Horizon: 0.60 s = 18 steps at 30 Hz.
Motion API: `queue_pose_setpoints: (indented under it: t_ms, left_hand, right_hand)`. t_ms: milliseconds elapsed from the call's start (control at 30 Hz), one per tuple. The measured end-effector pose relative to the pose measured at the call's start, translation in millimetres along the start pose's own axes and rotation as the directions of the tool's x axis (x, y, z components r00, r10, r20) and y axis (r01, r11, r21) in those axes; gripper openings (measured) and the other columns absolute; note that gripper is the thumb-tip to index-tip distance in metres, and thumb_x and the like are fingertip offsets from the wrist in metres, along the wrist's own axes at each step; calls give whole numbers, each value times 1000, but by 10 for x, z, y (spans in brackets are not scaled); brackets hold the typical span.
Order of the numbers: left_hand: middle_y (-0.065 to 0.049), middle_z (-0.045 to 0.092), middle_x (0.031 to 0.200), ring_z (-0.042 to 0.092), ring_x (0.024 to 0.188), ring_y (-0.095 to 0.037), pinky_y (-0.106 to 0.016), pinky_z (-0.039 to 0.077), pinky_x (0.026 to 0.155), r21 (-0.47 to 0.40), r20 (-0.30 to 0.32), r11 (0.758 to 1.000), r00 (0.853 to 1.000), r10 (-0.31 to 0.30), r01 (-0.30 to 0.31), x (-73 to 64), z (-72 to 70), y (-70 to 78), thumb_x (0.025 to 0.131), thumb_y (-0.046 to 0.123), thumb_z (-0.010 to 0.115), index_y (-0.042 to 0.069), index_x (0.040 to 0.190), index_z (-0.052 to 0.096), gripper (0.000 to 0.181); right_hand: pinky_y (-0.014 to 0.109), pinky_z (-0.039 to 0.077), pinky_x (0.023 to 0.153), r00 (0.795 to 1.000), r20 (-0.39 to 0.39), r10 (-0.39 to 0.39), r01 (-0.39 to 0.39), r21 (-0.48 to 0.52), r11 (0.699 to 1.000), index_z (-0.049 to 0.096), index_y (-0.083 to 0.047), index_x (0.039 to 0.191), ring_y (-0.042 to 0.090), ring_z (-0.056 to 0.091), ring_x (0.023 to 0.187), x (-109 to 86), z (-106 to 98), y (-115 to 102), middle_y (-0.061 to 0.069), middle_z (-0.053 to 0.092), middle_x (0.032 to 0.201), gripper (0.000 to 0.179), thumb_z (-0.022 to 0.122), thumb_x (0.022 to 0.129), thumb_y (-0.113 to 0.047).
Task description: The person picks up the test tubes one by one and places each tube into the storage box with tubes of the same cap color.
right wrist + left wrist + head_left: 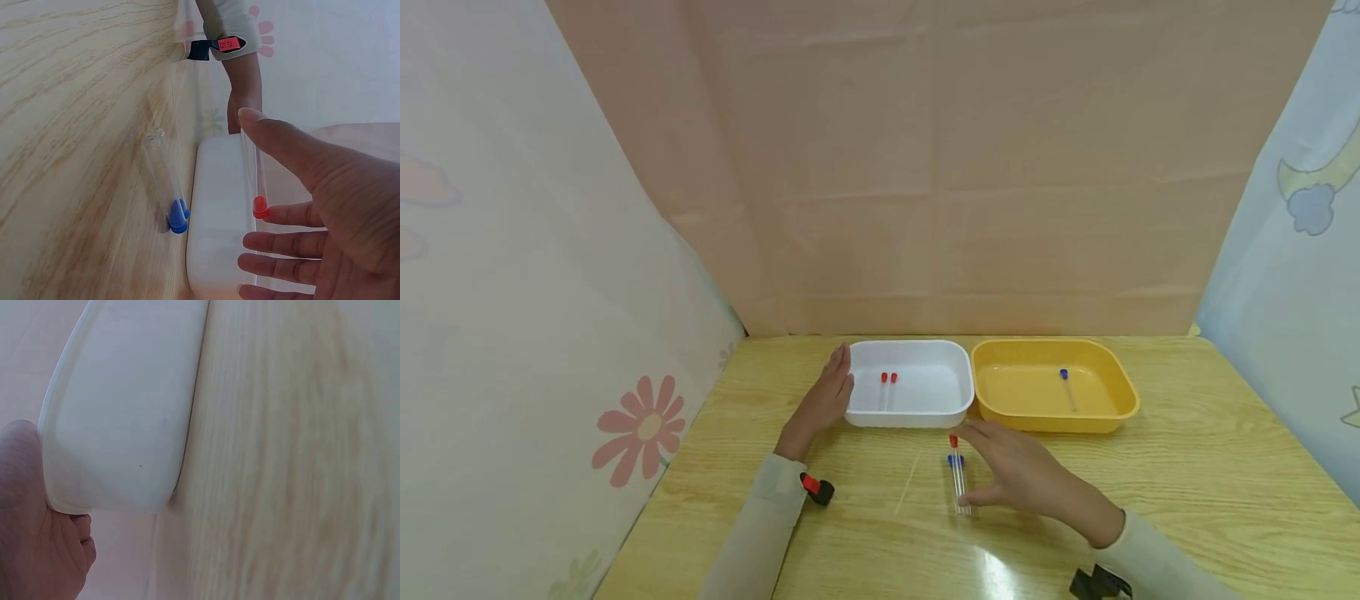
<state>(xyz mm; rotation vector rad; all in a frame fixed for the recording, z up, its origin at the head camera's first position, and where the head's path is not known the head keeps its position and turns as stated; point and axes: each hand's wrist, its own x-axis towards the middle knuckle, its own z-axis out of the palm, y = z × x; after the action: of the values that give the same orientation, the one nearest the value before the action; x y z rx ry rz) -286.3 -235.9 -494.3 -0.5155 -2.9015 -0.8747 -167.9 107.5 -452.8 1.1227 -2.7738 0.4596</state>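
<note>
My right hand (1018, 471) pinches a red-capped test tube (251, 165) lengthwise, thumb at the clear end and index finger at the cap; its other fingers are straight. Below that tube, two blue-capped test tubes (164, 181) lie side by side on the table. My left hand (823, 400) rests against the left end of a white tray (910, 421), its fingers fairly straight. In the left wrist view this hand (31, 531) touches the tray's rim, and part of its fingers is hidden. Inside the white tray lie two red-capped test tubes (887, 392).
A yellow tray (1052, 423) stands right of the white one, almost touching it, with one blue-capped test tube (1067, 388) inside. Both trays stand near the back edge of the wooden table (865, 533). Behind them hangs a plain backdrop (970, 208).
</note>
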Motion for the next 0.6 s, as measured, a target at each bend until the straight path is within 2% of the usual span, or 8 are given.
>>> queue_pose_setpoints:
  t_ms: [133, 367, 600]
  left_hand:
    - [-11, 0, 170, 4, 156, -31, -47, 14, 124, -1, -2, 1000, 1000, 1, -2, -3, -5, 3, 112, 21, 31, -1, 161, 6, 60]
    - [-10, -1, 169, -2, 156, -25, -46, 10, 124, 1, 2, 1000, 1000, 17, -17, -3, 5, -19, 112, 21, 30, -1, 160, 3, 60]
    - [-10, -2, 170, -2, 156, -25, -46, 11, 124, 6, 4, 1000, 1000, 12, -12, 9, 14, -23, 112, 22, 31, 0, 161, 3, 60]
  right_hand:
    - [53, 55, 87, 1000, 5, 5, -5, 14, 1000, 55, -5, 142, 36, 61, 118, 15, -9, -13, 15, 58, 140, 90, 85, 74, -56]
    - [55, 55, 88, 1000, -6, 9, -9, 40, 999, 55, -4, 141, 37, 61, 119, 46, -42, -33, 16, 58, 140, 88, 86, 75, -53]
    - [55, 54, 88, 1000, -5, 9, -9, 42, 999, 54, -4, 142, 37, 61, 120, 50, -46, -35, 16, 58, 140, 90, 87, 74, -52]
